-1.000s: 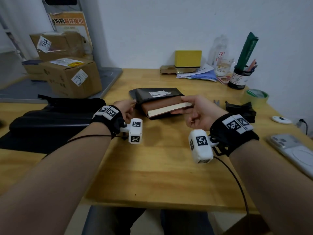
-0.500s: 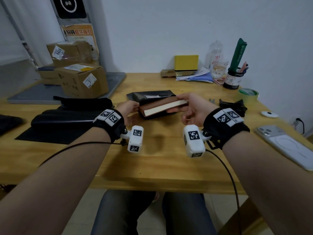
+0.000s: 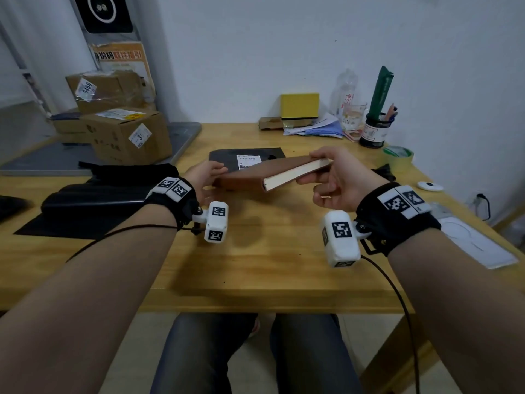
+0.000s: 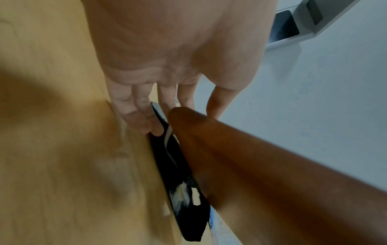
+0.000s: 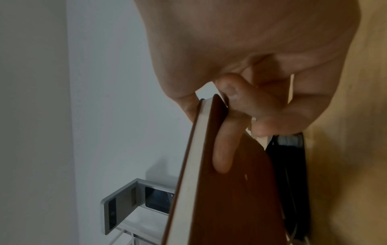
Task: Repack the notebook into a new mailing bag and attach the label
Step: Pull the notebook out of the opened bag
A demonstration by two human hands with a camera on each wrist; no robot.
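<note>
My right hand (image 3: 311, 167) grips the right end of the brown notebook (image 3: 250, 177), thumb on top and fingers underneath, and holds it tilted above the table. The right wrist view shows that hand (image 5: 206, 126) pinching the notebook (image 5: 230, 190) at its page edge. The old black mailing bag (image 3: 227, 157) lies flat behind it, its white label (image 3: 249, 161) facing up. My left hand (image 3: 207, 173) is at the notebook's left end. In the blurred left wrist view its fingers (image 4: 146, 119) are straight and touch the bag's edge (image 4: 178, 165) beside the notebook (image 4: 251, 165). A stack of new black bags (image 3: 93, 194) lies at the left.
Cardboard boxes (image 3: 127, 135) stand at the back left. A yellow box (image 3: 299, 105), papers, a bottle and a pen cup (image 3: 375, 132) line the back wall. A green tape roll (image 3: 397, 159), a white round device (image 3: 429, 186) and a phone (image 3: 477, 243) sit at the right.
The notebook has come out of the old bag and risen to the right in my right hand. The bag now lies flat with its label showing. The head camera has tilted up.
</note>
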